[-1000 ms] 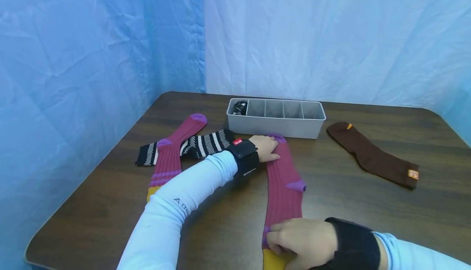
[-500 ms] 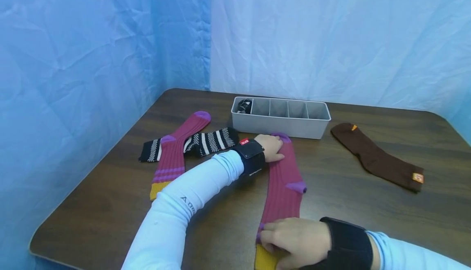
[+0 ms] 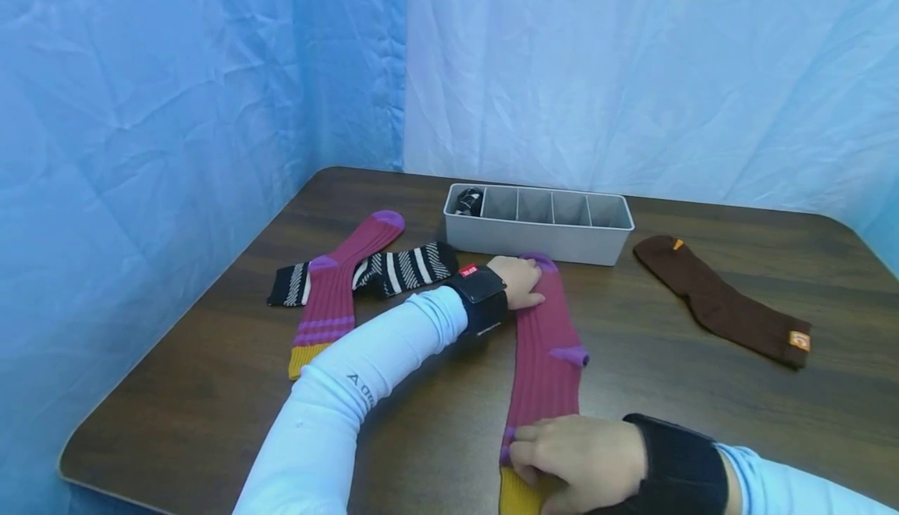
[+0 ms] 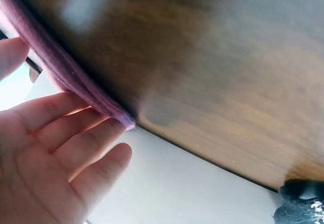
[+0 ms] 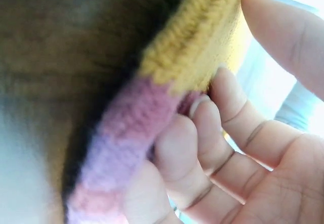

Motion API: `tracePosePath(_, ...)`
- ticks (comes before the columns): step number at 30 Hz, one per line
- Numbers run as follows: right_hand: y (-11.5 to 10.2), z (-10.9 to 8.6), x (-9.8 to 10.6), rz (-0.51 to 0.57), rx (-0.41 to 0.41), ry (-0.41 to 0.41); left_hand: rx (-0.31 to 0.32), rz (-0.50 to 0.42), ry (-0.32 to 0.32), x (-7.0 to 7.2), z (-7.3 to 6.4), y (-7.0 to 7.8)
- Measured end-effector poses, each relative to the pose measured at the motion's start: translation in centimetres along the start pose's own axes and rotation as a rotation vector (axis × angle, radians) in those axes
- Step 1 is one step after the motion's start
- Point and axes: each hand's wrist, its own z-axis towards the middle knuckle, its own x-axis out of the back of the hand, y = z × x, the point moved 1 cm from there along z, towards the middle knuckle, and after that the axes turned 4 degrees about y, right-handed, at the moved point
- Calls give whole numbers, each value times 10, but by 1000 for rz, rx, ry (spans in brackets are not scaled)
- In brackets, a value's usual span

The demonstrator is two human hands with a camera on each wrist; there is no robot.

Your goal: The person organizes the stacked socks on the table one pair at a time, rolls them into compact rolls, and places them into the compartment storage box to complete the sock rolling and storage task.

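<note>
A maroon sock [image 3: 544, 374] with purple toe and heel and a yellow cuff lies lengthwise on the table. My left hand [image 3: 516, 281] rests on its toe end, fingers fairly straight; the left wrist view has the fingertips [image 4: 119, 125] against the purple tip. At the cuff end my right hand [image 3: 579, 460] touches the sock. Its bent fingertips [image 5: 174, 133] press by the stripes, while the thumb lies by the yellow cuff [image 5: 202, 36], apart from the fingers. A matching maroon sock [image 3: 333, 281] crosses over a black-and-white patterned sock [image 3: 407, 268] on the left.
Behind the left hand stands a grey divided box [image 3: 541, 240], with a dark patterned bundle [image 3: 468, 201] in its leftmost compartment. A brown sock [image 3: 723, 300] lies on the right of the wooden table [image 3: 190, 406]. Blue sheeting [image 3: 562, 70] hangs behind.
Both hands keep their places on the maroon sock. The whole scene has shifted slightly to the right in the head view; the socks and box keep their arrangement.
</note>
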Motion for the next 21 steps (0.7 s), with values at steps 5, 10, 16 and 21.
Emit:
tracePosePath(5,-9,-15,13,-57,-61,105,-117,-70,113,14,-13,3)
tracePosePath(10,-20,-41,20,-217,-110,311,-359,-103,299,53,-69,16)
tracePosePath(16,-18,-65,8,-313,-60,525,-632,-143,395,63,-150,42)
tracePosePath(21,-11,-71,-4,-223,-83,451,-753,-233,263,49,-173,56)
